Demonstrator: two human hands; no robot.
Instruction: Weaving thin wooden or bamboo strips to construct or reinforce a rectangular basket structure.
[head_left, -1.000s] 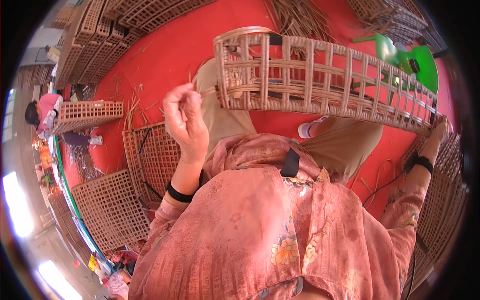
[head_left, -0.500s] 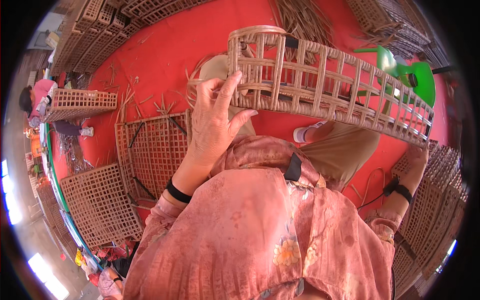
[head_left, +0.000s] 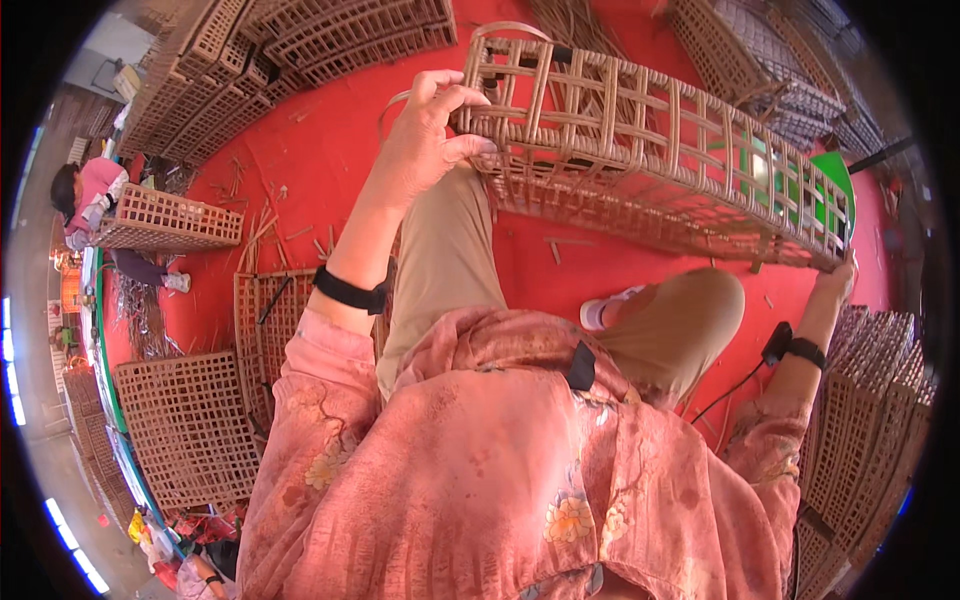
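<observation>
A long brown woven basket [head_left: 660,150] with open lattice sides hangs in the air in front of me, above my knees. My left hand [head_left: 435,130] grips its left end, with fingers on the upper corner and the thumb against the rim. At the far right end my right hand [head_left: 843,275] holds the lower corner; its fingers are mostly hidden by the weave. A cane loop [head_left: 508,27] curves up from the basket's left end. Black wristbands circle both my wrists.
Stacked woven panels or baskets stand far left [head_left: 215,75], far right [head_left: 740,60] and near right [head_left: 870,400]. Two lattice pieces lie to my left, one a panel [head_left: 185,430]. Behind the basket is a green object [head_left: 832,185]. Another person [head_left: 90,200] handles a basket at left.
Both my hands have lifted the basket up and away from me. It has tipped, so more of its long lattice face shows. My left arm is stretched farther forward.
</observation>
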